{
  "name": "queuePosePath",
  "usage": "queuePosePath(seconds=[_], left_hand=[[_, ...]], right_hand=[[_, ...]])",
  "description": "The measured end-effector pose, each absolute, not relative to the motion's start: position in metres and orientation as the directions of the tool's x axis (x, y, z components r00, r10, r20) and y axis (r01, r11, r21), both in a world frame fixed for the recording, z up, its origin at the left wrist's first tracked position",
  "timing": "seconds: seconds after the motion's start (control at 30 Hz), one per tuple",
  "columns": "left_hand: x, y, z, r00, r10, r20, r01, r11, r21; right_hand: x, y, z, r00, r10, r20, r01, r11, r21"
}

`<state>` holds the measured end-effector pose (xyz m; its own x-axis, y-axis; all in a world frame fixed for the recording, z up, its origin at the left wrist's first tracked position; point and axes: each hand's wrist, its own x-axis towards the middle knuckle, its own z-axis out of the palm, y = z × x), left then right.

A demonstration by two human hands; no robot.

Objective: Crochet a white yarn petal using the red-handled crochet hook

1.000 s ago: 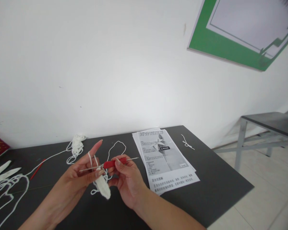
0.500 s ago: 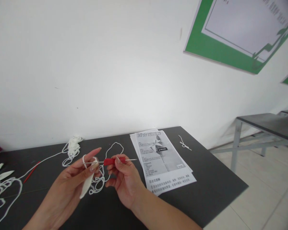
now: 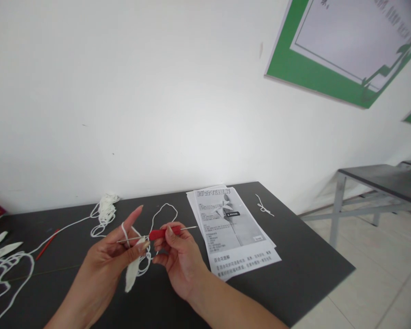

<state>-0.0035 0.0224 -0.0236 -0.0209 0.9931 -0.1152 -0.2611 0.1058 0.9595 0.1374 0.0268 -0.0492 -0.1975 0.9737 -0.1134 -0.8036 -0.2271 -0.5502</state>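
Note:
My left hand [image 3: 113, 256] pinches a narrow white crocheted piece [image 3: 133, 273] between thumb and fingers, and the piece hangs below them. White yarn [image 3: 124, 230] loops around its raised index finger. In my right hand [image 3: 178, 249] is a crochet hook [image 3: 155, 234] with a red handle and a thin metal shaft at each end. The left shaft passes through the work at the left fingertips and reaches the yarn by the index finger. Loose yarn strands hang behind the piece, partly hidden by the hands.
Printed sheets [image 3: 236, 233] lie right of my hands on the dark table [image 3: 294, 269]. A small yarn scrap [image 3: 263, 206] is beyond them. At left are a yarn bundle [image 3: 107, 210], a thin red stick [image 3: 48, 244], white petal-shaped pieces [image 3: 3, 252] and tangled yarn [image 3: 29, 274].
The crocheted piece swung left and turned edge-on, then partly back. My left index finger bent down, then rose again with the yarn. The hook stays in my right hand.

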Motion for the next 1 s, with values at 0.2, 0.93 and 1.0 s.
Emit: queuePosePath(seconds=[0.2,0.93,1.0], left_hand=[[0.002,0.020,-0.024,-0.046,0.995,-0.084,-0.291,0.067,0.954],[0.006,0.013,-0.014,-0.087,0.996,-0.025,-0.398,-0.012,0.917],[0.006,0.013,-0.015,-0.076,0.997,-0.030,-0.402,-0.003,0.916]], right_hand=[[0.139,0.029,-0.047,-0.189,0.974,-0.128,-0.807,-0.229,-0.545],[0.143,0.025,-0.040,-0.183,0.972,-0.147,-0.809,-0.234,-0.540],[0.143,0.025,-0.041,-0.180,0.973,-0.145,-0.815,-0.230,-0.533]])
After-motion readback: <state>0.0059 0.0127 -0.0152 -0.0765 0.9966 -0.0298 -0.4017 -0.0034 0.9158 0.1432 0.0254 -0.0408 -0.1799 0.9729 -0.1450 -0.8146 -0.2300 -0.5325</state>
